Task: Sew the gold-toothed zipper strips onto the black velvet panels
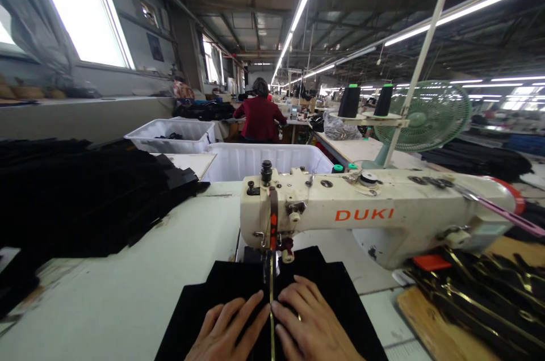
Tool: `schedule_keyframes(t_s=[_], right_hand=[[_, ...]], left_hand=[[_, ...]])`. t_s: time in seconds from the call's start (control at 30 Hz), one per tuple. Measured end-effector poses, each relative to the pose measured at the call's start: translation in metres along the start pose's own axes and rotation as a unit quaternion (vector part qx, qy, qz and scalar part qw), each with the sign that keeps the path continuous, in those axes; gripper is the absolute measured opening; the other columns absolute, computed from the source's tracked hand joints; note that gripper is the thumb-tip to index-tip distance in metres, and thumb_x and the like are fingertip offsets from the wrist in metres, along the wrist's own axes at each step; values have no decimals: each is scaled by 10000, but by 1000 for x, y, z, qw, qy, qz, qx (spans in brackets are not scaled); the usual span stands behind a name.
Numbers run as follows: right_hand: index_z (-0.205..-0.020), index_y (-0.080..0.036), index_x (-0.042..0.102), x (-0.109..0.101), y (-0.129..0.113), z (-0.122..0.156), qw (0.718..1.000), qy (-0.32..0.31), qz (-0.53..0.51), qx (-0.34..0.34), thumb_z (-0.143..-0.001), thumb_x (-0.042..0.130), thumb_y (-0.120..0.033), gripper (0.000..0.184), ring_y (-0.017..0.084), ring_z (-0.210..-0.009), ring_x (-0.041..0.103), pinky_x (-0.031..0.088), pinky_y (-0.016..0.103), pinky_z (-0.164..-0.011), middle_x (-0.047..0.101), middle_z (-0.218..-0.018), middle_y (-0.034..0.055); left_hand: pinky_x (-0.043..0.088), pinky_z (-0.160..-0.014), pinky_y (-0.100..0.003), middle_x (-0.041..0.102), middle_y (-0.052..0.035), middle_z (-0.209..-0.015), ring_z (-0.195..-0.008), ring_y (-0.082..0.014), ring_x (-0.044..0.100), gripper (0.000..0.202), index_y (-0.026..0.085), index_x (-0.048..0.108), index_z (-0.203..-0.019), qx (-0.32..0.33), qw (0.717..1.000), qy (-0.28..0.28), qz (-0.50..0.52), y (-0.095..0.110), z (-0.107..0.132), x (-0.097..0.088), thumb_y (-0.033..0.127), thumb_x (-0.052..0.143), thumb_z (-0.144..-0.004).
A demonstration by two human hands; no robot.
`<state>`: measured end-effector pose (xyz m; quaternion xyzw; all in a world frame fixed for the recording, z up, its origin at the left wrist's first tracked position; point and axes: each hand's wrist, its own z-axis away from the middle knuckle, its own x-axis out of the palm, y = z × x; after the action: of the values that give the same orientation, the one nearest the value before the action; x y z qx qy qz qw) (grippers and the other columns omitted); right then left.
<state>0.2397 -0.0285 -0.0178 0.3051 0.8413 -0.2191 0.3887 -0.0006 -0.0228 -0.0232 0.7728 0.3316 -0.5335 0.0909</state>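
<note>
Under the needle area of a white sewing machine (pixel 315 196) lies a black fabric piece (pixel 340 293) with stepped corners. A zipper (pixel 272 327) with gold teeth runs down its middle, straight toward the presser foot. My left hand (pixel 230 327) rests flat on the fabric left of the zipper, fingers stretched out and fingertips near the teeth. To the right of the zipper, my right hand (pixel 310 321) presses on the fabric, its fingers spread and a ring on one of them. The lower parts of both hands fall outside the view.
A big stack of black fabric pieces (pixel 85 196) covers the table's left side. Gold-toothed zippers (pixel 481 293) lie heaped on a wooden board (pixel 430 315) at right. Behind the machine stand white bins (pixel 264 159), a green fan (pixel 421 117), thread cones (pixel 349 103) and a seated person (pixel 260 117).
</note>
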Motion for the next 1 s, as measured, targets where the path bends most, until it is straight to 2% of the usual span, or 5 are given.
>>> schedule_keyframes(t_s=[0.13,0.33,0.6,0.8,1.0], right_hand=[[-1153,-197,649,0,3,0,1000,6,17,-17,-911,628,-219,244,191,-1025,666,460,358,-1071,718,-1086,50],[-1166,-174,642,-15,6,-7,994,-92,43,-48,-969,567,-253,225,230,-1239,596,436,403,-1105,641,-1332,92],[-1124,-190,672,-1,7,-3,997,23,62,-42,-984,545,-290,214,211,-1033,707,473,398,-1069,742,-1104,54],[-1169,-177,670,-4,10,-2,994,-2,83,-77,-1011,523,-277,238,190,-1055,701,447,343,-1091,737,-1149,29],[-1201,-166,657,-1,15,1,993,-40,76,-86,-971,585,-244,253,191,-1124,670,383,344,-1142,707,-1227,47]], left_hand=[[432,-1074,-365,528,-44,-1472,-1310,-238,508,510,209,482,-1461,18,999,9,-49,-2,-6,1,295,550,-963],[310,-1162,-427,527,-63,-1472,-1344,-238,486,516,214,477,-1463,6,999,13,-37,-5,-11,6,244,516,-950],[288,-1175,-427,533,-72,-1463,-1323,-231,517,560,225,378,-1531,8,1000,1,16,-6,-13,5,464,491,-1037],[239,-1191,-419,537,-76,-1456,-1323,-210,519,510,190,398,-1515,23,1000,4,-7,-8,-12,6,409,468,-1060],[-20,-1200,-460,570,-63,-1425,-1311,-192,531,468,168,498,-1442,43,997,33,-52,-9,-14,9,440,444,-1066]])
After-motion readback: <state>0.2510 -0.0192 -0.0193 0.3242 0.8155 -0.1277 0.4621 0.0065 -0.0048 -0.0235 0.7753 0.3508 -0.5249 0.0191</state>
